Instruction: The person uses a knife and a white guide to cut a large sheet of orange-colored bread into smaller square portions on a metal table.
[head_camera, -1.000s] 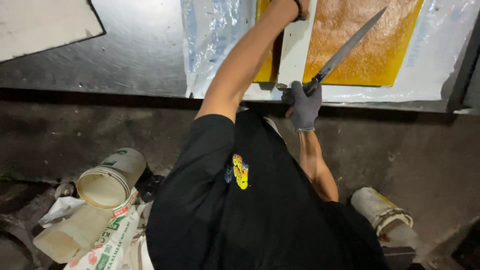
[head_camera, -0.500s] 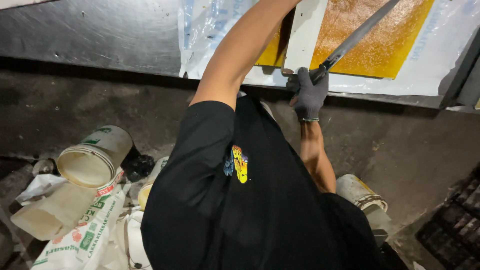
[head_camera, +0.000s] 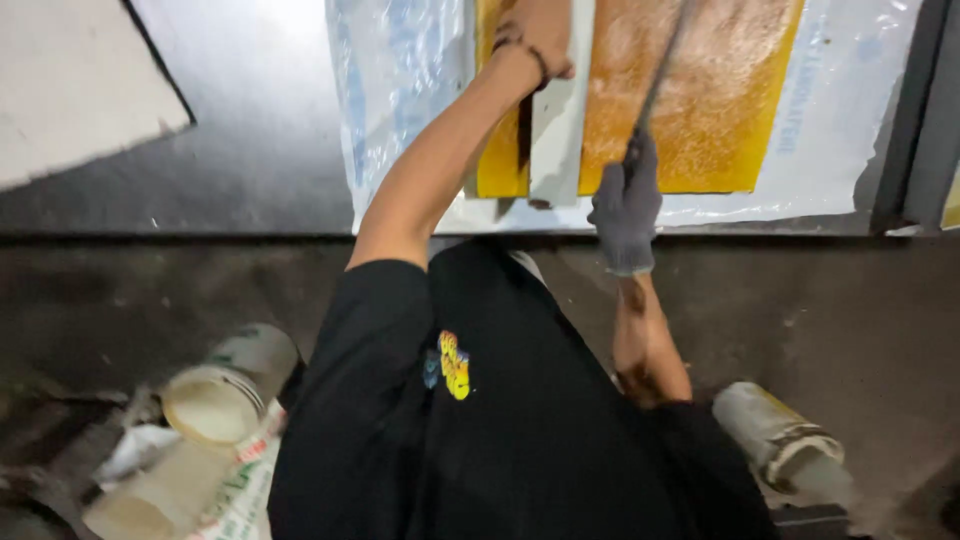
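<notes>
On grey table, clear plastic sheet underlies orange slab.

White cylindrical tubs with green-printed labels lie lower left; another taped roll-like container lies lower right.

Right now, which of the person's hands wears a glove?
The right hand: grey knit glove, gripping the knife. The left hand is bare, pressing the white strip.

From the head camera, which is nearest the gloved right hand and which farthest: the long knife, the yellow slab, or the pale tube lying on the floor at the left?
1. Long knife: gripped in the gloved right hand.
2. Yellow slab: just beyond it on the bench.
3. Pale tube: on the floor, far left.
</notes>
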